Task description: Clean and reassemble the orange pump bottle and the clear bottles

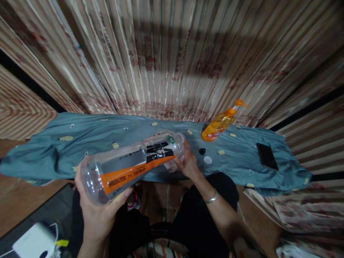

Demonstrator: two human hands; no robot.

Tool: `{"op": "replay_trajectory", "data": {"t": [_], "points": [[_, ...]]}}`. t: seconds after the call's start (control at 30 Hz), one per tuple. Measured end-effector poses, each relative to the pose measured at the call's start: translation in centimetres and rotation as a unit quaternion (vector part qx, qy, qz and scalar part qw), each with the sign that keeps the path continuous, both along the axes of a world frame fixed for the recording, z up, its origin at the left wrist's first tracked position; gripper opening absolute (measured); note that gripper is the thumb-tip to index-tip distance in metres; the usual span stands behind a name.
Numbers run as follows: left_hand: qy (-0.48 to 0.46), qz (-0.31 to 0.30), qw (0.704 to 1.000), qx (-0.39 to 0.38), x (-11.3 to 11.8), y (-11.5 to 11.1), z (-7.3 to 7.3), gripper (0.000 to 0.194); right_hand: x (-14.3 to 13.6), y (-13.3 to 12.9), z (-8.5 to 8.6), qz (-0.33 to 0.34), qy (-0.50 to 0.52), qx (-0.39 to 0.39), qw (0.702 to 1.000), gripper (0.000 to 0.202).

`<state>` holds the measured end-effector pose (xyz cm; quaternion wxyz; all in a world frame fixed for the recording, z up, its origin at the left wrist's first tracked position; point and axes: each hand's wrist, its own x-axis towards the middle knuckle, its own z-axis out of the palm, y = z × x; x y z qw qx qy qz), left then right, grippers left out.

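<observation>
A large clear plastic bottle (129,161) with an orange, black and grey label lies slanted across my view, its neck to the right. My left hand (99,211) is wrapped round its wide base end. At the neck end, the fingers of my right hand (187,163) are closed on the bottle. Just below the neck, a pale crumpled item (172,166) shows in part; its kind is unclear. To the right of my right hand, a small black cap (202,151) and a white disc (208,159) rest on the green-blue cloth (236,163).
An orange pump bottle (218,126) stands toward the cloth's back edge. A dark phone-like slab (267,156) lies at the right. Striped curtains (166,64) hang behind. At lower left, a white device (34,242) with cables sits on a dark surface (53,211).
</observation>
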<state>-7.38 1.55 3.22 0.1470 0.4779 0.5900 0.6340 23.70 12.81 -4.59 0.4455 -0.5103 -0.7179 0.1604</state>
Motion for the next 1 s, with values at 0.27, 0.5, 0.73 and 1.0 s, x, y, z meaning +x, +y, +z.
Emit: {"op": "replay_trajectory", "data": {"t": [0.27,0.5,0.73,1.0], "points": [[-0.027,-0.001,0.999,-0.023,0.10,-0.04,0.34,0.147,0.00,0.01,-0.19,0.001,-0.002,0.017,1.000,0.088],[0.011,-0.002,1.000,0.024,0.28,0.30,0.77,0.136,0.11,0.00,-0.40,-0.001,-0.010,0.006,1.000,0.090],[0.004,0.006,1.000,0.007,0.25,0.22,0.53,0.141,0.07,0.05,-0.34,-0.001,-0.001,0.003,1.000,0.090],[-0.016,0.003,1.000,0.012,0.39,0.41,0.97,0.138,-0.05,-0.01,0.05,-0.003,0.008,-0.006,1.000,0.089]]}}
